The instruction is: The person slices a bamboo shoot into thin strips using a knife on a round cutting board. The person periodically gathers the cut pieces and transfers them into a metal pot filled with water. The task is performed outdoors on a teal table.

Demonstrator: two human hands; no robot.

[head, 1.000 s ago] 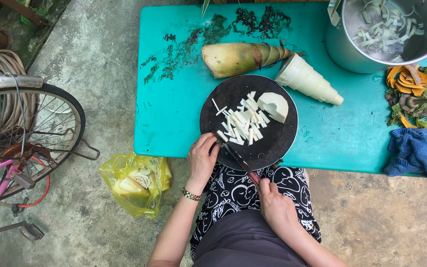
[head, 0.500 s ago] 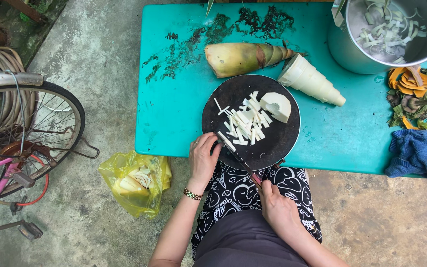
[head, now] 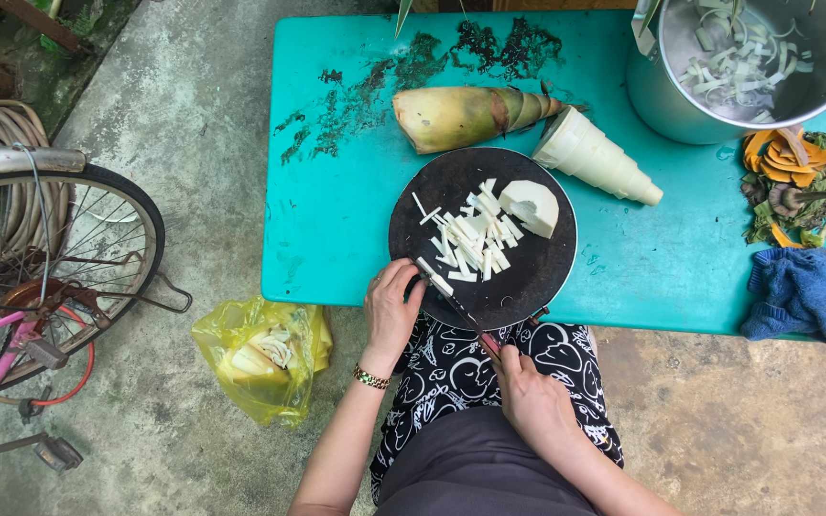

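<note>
Slicing half done: white strips [head: 470, 244] piled on round black board [head: 528, 287]; chunk [head: 530, 206], peeled shoot [head: 597, 158], unpeeled shoot [head: 466, 117] left. Right hand [head: 532, 401] clamped on knife [head: 451, 298]; left hand [head: 392, 311] fingers curled together at blade.

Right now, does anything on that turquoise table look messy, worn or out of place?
Yes. The turquoise table has dark flaked patches along its far side where the paint looks worn away. Peel scraps lie heaped loose at its right edge, by a crumpled blue cloth.
</note>
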